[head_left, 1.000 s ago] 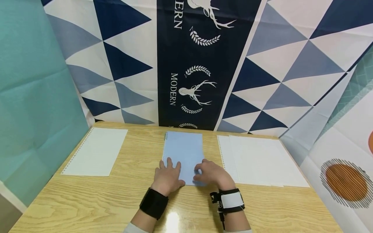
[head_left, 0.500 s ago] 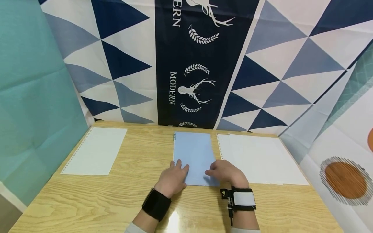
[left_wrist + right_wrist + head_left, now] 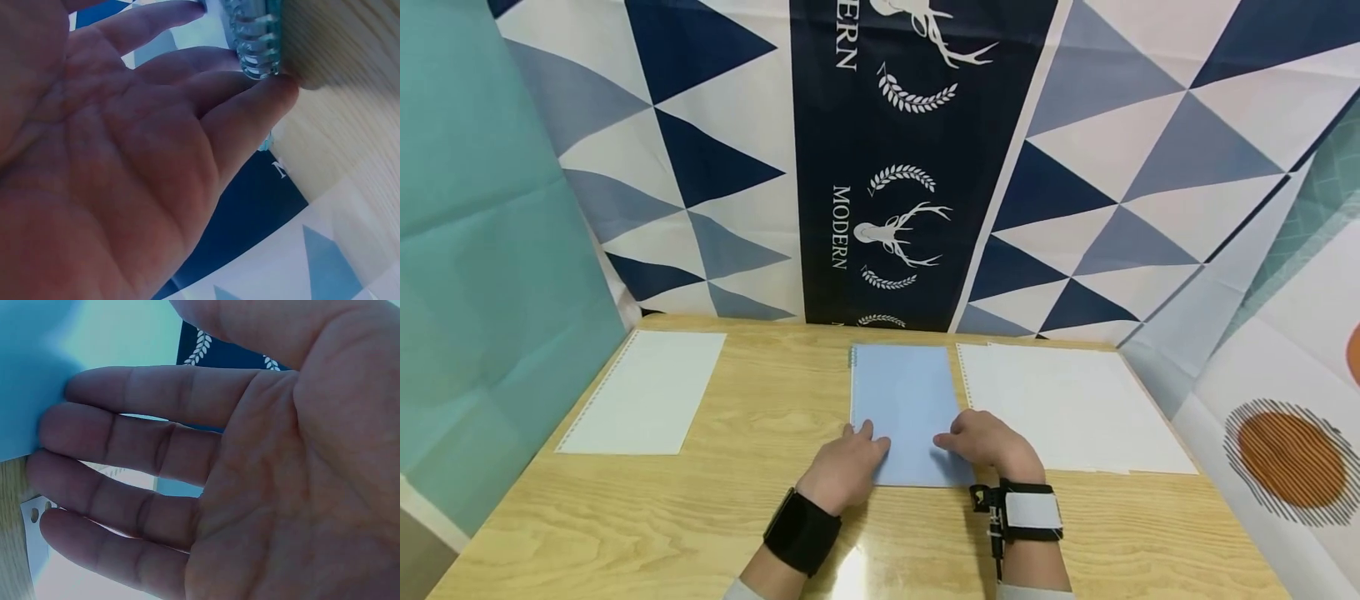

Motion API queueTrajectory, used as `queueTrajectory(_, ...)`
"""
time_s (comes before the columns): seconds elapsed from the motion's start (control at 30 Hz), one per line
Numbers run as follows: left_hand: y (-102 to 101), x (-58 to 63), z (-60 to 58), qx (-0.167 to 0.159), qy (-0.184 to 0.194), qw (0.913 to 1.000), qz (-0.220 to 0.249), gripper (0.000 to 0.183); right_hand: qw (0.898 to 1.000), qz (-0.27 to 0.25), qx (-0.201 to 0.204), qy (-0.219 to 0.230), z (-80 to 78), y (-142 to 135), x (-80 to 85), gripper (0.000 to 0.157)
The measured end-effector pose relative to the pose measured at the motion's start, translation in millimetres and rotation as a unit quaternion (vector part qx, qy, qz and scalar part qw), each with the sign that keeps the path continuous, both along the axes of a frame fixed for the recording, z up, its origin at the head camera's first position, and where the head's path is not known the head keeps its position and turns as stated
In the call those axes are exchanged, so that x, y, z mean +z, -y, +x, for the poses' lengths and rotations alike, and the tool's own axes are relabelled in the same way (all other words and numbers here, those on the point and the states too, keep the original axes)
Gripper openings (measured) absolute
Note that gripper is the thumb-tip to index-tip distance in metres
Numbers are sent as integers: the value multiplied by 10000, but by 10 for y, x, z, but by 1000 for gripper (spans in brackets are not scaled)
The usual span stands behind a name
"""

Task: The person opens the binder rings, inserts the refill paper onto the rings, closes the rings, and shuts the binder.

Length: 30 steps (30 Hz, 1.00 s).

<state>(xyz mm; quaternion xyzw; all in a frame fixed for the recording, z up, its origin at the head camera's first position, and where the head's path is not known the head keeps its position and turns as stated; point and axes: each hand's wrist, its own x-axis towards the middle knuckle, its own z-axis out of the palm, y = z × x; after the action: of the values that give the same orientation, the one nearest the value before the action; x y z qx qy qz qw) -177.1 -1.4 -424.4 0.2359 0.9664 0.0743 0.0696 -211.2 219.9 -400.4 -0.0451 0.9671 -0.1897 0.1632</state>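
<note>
A light blue spiral notebook (image 3: 906,383) lies flat on the wooden table, in the middle of the head view. Along its left side runs a clear coil binding (image 3: 256,37), seen close in the left wrist view. My left hand (image 3: 838,468) rests at the notebook's lower left, its extended fingertips against the coils. On the opposite side, my right hand (image 3: 994,442) touches the lower right part of the cover. Its fingers (image 3: 156,394) are nearly straight in the right wrist view, with the fingertips at the cover's edge.
A white sheet with punched holes (image 3: 643,392) lies at the table's left. Overlapping white punched sheets (image 3: 1075,408) lie close to the notebook's right side. A patterned cloth (image 3: 730,150) hangs behind the table's back edge, with a teal cloth (image 3: 490,250) at the left.
The notebook has slid right, closer to the white sheets, and slightly toward me. Both hands have moved right along with it, staying at its sides.
</note>
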Motion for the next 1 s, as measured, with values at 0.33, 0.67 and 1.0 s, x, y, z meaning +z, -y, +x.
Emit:
queueTrajectory(0.33,17,11,4,54,80,9999,61,54,9997,-53,-65,-242,-29,19,-56,30)
queueTrajectory(0.67,19,-14,-2,50,-40,10000,-46,51,9998,-52,-9,-174,-18,22,-60,27)
queueTrajectory(1.0,4,18,24,92,-25,9999,-119,50,9995,262,-59,-162,-63,40,-93,41)
